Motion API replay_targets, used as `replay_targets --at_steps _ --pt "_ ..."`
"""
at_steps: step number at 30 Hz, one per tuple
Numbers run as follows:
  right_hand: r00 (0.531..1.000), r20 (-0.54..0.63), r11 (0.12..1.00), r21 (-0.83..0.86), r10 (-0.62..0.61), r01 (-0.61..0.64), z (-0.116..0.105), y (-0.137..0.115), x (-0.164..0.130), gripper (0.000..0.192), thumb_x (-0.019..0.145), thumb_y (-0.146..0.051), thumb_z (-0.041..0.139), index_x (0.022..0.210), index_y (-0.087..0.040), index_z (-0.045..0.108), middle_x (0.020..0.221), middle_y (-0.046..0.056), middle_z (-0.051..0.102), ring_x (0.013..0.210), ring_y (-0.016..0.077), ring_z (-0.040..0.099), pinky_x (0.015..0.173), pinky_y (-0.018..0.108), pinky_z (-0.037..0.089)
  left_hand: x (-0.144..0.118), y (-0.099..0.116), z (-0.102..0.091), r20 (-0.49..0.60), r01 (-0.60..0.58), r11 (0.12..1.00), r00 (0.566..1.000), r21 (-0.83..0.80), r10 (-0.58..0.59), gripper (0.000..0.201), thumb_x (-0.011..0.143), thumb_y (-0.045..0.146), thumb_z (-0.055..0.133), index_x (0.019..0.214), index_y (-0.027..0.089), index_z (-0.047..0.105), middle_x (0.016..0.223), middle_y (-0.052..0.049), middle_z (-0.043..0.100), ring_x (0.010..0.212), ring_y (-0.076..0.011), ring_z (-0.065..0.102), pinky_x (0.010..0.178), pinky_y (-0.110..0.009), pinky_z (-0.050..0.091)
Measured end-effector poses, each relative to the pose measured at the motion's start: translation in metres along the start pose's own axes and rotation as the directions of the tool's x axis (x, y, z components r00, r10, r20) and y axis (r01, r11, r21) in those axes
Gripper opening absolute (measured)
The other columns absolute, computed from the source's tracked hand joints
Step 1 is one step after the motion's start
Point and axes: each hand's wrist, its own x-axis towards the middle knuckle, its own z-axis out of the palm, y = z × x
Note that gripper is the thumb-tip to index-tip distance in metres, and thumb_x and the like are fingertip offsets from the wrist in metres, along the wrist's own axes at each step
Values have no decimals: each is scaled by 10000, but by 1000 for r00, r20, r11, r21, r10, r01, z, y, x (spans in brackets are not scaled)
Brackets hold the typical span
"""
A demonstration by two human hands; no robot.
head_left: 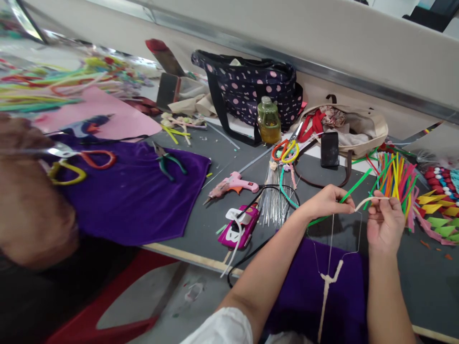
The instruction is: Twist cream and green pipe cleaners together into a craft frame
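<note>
Above the table's front edge, my left hand [333, 200] is closed in a pinch at a wire's tip and one end of a cream pipe cleaner [369, 199]. The other end runs into the pinched fingers of my right hand [385, 220]. Below them hangs a branching wire frame [332, 243]; its lower stem [325, 296] and one short side branch are wrapped in cream, while the upper wires are bare. Behind the frame lies a purple cloth [301, 282] over my lap. A green strip [356, 185] passes behind my left hand.
Left of my arms lie a pink glue gun [234, 185], a magenta box [241, 227], wires [270, 210] and scissors [287, 150]. A co-worker's blurred arm [36, 210] reaches over another purple cloth [143, 196] with pliers [168, 160]. Bags [247, 91] and a bottle [268, 122] stand behind.
</note>
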Motion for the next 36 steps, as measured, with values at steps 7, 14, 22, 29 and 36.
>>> replay_targets --at_steps 7,14,22,29,36 --pt "994 105 997 -65 -42 49 6 1 -7 242 685 -200 767 801 -182 555 1051 93 719 718 141 696 454 172 486 -1 0 -5 -72 -13 1000 997 -8 12 238 677 309 714 777 94 703 676 -10 612 643 -96 495 653 -227 373" --pt "982 102 975 -173 162 -143 4 6 -6 277 680 -274 788 862 -171 605 898 89 742 541 101 621 376 151 423 -1 -1 -5 -85 -19 999 996 -26 17 248 666 320 732 764 94 704 660 -8 602 630 -90 482 633 -221 355" --pt "937 184 898 -387 296 -208 -3 8 -2 269 673 -390 777 736 -151 670 587 -8 599 459 78 490 363 174 364 -2 0 -3 -68 -19 1000 998 -1 19 232 681 307 711 764 90 697 663 -3 599 637 -89 483 639 -219 351" --pt "951 277 765 -579 -140 282 0 7 -12 198 789 -369 679 709 -189 665 590 -12 577 526 116 501 495 243 428 2 -3 -1 -77 28 997 997 78 -22 179 671 272 658 709 99 680 610 15 566 600 -91 469 611 -226 353" --pt "583 696 321 -487 -420 813 -7 1 -14 100 813 -185 653 829 -264 711 769 35 685 713 193 629 693 342 511 3 -5 -5 -171 54 998 984 25 -49 163 637 251 659 695 101 686 596 3 576 562 -86 448 563 -226 324"
